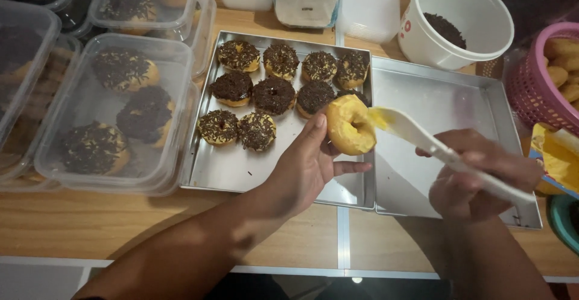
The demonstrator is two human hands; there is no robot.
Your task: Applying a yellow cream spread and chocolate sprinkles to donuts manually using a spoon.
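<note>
Two hands share the single head view, held above a pair of shallow metal trays on a wooden table (151,227).

Head view, centre: your left hand (304,167) holds a plain doughnut (350,125) upright by its lower edge, thumb on the near side, fingers curled behind; the grip is partly closed, only as tight as the ring requires. The doughnut hangs over the seam between the left tray (241,170) and the right tray (446,98), touching neither.

Head view, right: your right hand (476,179) is closed around the handle of a white spatula (422,137), whose yellow-smeared blade meets the doughnut's right face. Judged from this contact, the step in hand is the spreading of a yellow coating over the ring.

Head view, left tray: ten or so chocolate-sprinkled doughnuts (274,95) sit in three rows at the far end, and the near end is bare metal. The right tray carries nothing visible.

Head view, surroundings: clear plastic boxes (120,107) holding more sprinkled doughnuts stand at the left. A white tub (458,16) with dark sprinkles in it stands beyond the right tray, a pink basket (537,76) of plain pieces at the far right, and a yellow packet (558,161) just beside your right hand.

The next move probably calls for turning the ring in your left fingers so that the blade reaches uncoated surface, keeping your thumb off the spread.
</note>
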